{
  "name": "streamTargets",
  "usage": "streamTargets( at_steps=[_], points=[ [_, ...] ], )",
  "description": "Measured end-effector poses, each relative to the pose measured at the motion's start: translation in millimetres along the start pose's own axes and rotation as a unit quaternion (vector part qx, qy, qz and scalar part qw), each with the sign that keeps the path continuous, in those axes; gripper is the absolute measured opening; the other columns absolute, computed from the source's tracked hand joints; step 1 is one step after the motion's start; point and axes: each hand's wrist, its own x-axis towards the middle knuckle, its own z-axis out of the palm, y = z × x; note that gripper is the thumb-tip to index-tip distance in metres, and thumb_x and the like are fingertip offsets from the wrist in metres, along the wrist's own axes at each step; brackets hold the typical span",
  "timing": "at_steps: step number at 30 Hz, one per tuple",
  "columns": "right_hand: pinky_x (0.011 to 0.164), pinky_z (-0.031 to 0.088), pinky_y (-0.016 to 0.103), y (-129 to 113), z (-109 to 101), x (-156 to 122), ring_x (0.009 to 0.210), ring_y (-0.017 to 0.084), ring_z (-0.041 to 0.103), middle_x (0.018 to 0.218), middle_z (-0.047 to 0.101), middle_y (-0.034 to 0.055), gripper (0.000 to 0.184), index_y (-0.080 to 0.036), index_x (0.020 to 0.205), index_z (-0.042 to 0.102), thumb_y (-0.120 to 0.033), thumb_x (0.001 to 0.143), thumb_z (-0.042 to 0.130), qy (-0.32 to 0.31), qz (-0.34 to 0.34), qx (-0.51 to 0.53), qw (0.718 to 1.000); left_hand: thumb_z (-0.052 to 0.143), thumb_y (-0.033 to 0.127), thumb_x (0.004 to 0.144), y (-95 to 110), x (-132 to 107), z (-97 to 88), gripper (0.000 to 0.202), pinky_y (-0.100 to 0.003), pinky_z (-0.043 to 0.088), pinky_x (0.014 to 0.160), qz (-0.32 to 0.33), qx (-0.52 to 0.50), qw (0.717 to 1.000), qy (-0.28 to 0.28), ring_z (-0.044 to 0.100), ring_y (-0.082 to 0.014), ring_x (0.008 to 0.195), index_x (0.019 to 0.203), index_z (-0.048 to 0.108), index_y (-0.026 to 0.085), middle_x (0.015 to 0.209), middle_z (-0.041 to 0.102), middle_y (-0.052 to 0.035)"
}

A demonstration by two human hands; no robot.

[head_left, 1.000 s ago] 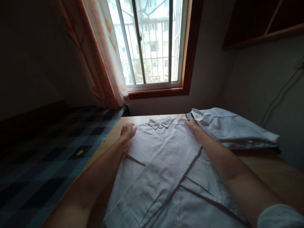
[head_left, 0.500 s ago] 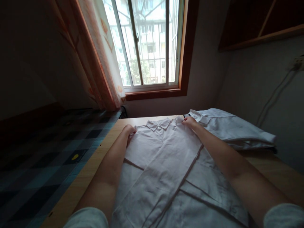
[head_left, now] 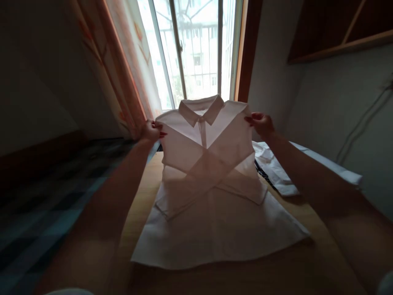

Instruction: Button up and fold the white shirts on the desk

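A white collared shirt (head_left: 208, 164) hangs upright over the wooden table (head_left: 303, 254), its sleeves crossed over the front and its hem resting on the tabletop. My left hand (head_left: 151, 132) pinches the shirt's left shoulder. My right hand (head_left: 261, 123) pinches the right shoulder. Both hands are raised at window height, and light shines through the cloth.
A second white garment (head_left: 282, 172) lies folded at the table's back right. A bed with a dark checked cover (head_left: 46, 205) runs along the left. A window (head_left: 196, 49) with an orange-patterned curtain (head_left: 129, 73) stands behind. A wooden shelf (head_left: 337, 37) hangs top right.
The shirt lay flat with my hands resting on its shoulders. Both hands have since gripped the shoulders and lifted the upper half upright.
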Motion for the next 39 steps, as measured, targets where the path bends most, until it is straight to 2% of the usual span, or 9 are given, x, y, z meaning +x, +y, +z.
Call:
streamTargets(
  at_steps=[4, 7, 13, 17, 22, 27, 33, 36, 39],
  points=[
    [0.073, 0.055, 0.034, -3, -52, -60, 0.078, 0.018, 0.065, 0.087, 0.071, 0.0047, 0.042, -0.019, 0.094, 0.072, -0.055, 0.073, 0.078, -0.063, -0.046, 0.021, 0.997, 0.052, 0.028, 0.100, -33, -66, -45.1, 0.020, -0.031, 0.055, 0.085, 0.040, -0.095, 0.991, -0.090, 0.069, -0.0086, 0.082, 0.093, 0.038, 0.015, 0.087, 0.057, 0.0060],
    [0.084, 0.055, 0.042, -4, -96, -128, 0.091, 0.025, 0.067, 0.091, 0.072, 0.0070, 0.041, -0.026, 0.086, 0.073, -0.065, 0.075, 0.070, -0.169, -0.105, -0.072, 0.977, 0.064, 0.042, 0.090, -74, -130, -75.9, 0.032, -0.035, 0.056, 0.087, 0.098, -0.037, 0.983, -0.151, 0.070, -0.0191, 0.095, 0.087, 0.048, 0.015, 0.093, 0.070, -0.0022],
    [0.100, 0.050, 0.045, 24, -134, -245, 0.118, 0.026, 0.063, 0.104, 0.077, 0.0068, 0.023, -0.033, 0.094, 0.077, -0.033, 0.094, 0.054, -0.419, -0.185, -0.208, 0.864, 0.056, 0.030, 0.091, -123, -232, -91.2, 0.015, -0.035, 0.055, 0.094, 0.235, 0.165, 0.923, -0.257, 0.068, -0.0210, 0.108, 0.087, 0.069, 0.025, 0.113, 0.076, -0.0047],
    [0.102, 0.048, 0.049, 37, -137, -272, 0.122, 0.027, 0.061, 0.117, 0.074, 0.0070, 0.030, -0.032, 0.106, 0.076, -0.025, 0.092, 0.051, -0.438, -0.205, -0.263, 0.835, 0.050, 0.024, 0.090, -132, -254, -86.5, 0.023, -0.034, 0.056, 0.094, 0.263, 0.226, 0.904, -0.248, 0.067, -0.0215, 0.111, 0.090, 0.073, 0.026, 0.114, 0.076, -0.0047],
    [0.101, 0.049, 0.042, 13, -143, -252, 0.114, 0.024, 0.066, 0.113, 0.075, 0.0054, 0.040, -0.033, 0.106, 0.077, -0.013, 0.080, 0.053, -0.460, -0.218, -0.264, 0.819, 0.049, 0.015, 0.082, -120, -240, -89.6, 0.029, -0.040, 0.049, 0.105, 0.282, 0.253, 0.883, -0.276, 0.063, -0.0227, 0.118, 0.084, 0.074, 0.029, 0.114, 0.076, -0.0001],
    [0.088, 0.053, 0.032, -27, -77, -216, 0.091, 0.020, 0.070, 0.099, 0.076, 0.0046, 0.041, -0.025, 0.103, 0.077, -0.008, 0.079, 0.048, -0.396, -0.182, -0.251, 0.864, 0.041, 0.013, 0.085, -76, -196, -36.1, 0.035, -0.037, 0.049, 0.104, 0.287, 0.198, 0.898, -0.266, 0.064, -0.0203, 0.114, 0.098, 0.073, 0.022, 0.117, 0.073, -0.0056],
    [0.113, 0.036, 0.045, -35, 59, -221, 0.134, 0.029, 0.050, 0.141, 0.058, 0.0166, 0.041, -0.015, 0.129, 0.066, -0.017, 0.094, 0.045, -0.412, -0.109, -0.344, 0.837, 0.043, 0.026, 0.095, -68, -158, 63.4, 0.040, -0.043, 0.034, 0.116, 0.255, 0.291, 0.873, -0.297, 0.051, -0.0247, 0.133, 0.127, 0.065, 0.018, 0.138, 0.062, -0.0101],
    [0.118, 0.019, 0.060, -17, 82, -227, 0.148, 0.033, 0.028, 0.159, 0.035, 0.0146, 0.051, -0.019, 0.148, 0.048, -0.042, 0.103, 0.038, -0.414, -0.032, -0.378, 0.827, 0.039, 0.035, 0.100, -91, -150, 77.7, 0.045, -0.050, 0.023, 0.119, 0.172, 0.362, 0.873, -0.280, 0.039, -0.0297, 0.143, 0.139, 0.057, 0.020, 0.151, 0.050, -0.0105],
    [0.119, 0.013, 0.062, 8, 72, -220, 0.150, 0.033, 0.021, 0.162, 0.031, 0.0129, 0.058, -0.021, 0.151, 0.043, -0.053, 0.103, 0.034, -0.396, -0.009, -0.389, 0.832, 0.034, 0.040, 0.102, -110, -147, 72.5, 0.051, -0.048, 0.023, 0.119, 0.109, 0.389, 0.877, -0.259, 0.037, -0.0307, 0.144, 0.144, 0.052, 0.019, 0.155, 0.044, -0.0125]
  ],
)
